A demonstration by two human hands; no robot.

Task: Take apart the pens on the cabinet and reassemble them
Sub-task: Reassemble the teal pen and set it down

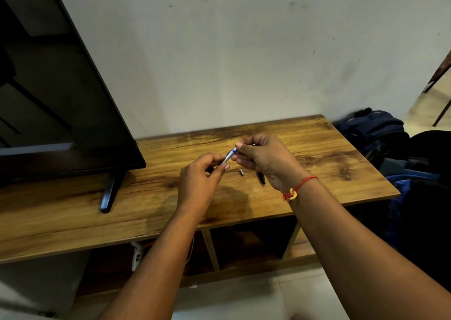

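Note:
Both of my hands hold one silver pen (228, 157) with a blue band above the wooden cabinet (317, 153). My left hand (201, 175) grips its lower silver barrel. My right hand (263, 160) pinches the upper end near the blue band with thumb and fingertips. On the cabinet top below lies a small grey pen part (241, 172). A dark pen (261, 179) lies beside it, partly hidden under my right hand.
A black television (56, 95) stands on the cabinet's left, its foot (109, 193) near the front edge. Blue and black bags (380, 136) sit on the floor to the right. Open shelves (251, 244) lie under the top. A wall rises behind.

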